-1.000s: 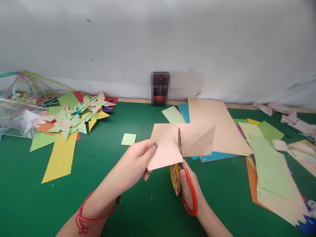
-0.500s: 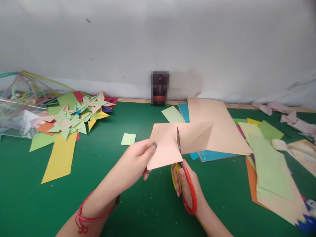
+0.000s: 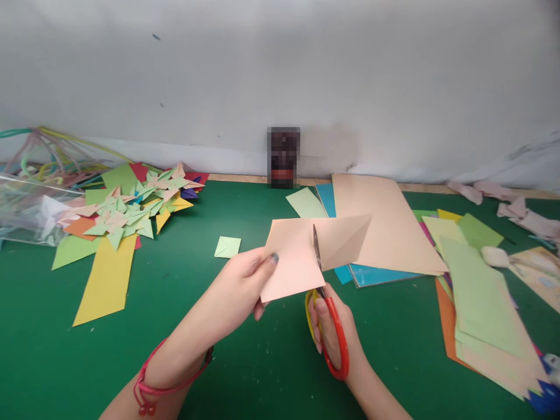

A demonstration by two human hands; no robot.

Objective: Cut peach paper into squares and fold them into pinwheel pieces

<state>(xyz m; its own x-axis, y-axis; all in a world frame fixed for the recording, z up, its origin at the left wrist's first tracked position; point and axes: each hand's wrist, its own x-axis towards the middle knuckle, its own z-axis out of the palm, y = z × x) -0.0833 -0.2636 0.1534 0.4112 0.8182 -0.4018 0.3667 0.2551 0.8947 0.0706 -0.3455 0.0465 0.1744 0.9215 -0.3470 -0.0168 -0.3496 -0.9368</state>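
Peach paper (image 3: 292, 256), one, above green table (image 3: 262, 373): probably light, bendable, easily creased, best held near an edge; your left hand (image 3: 247, 279) pinches its left side, your right hand (image 3: 329, 328) grips scissors (image 3: 341, 335)

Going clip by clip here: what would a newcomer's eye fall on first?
Probably the scissors with red and yellow handles, front and centre in the right hand, their blade set across a pale pink sheet that the left hand holds. Next, perhaps, the colourful heap of folded paper stars at the left of the green table.
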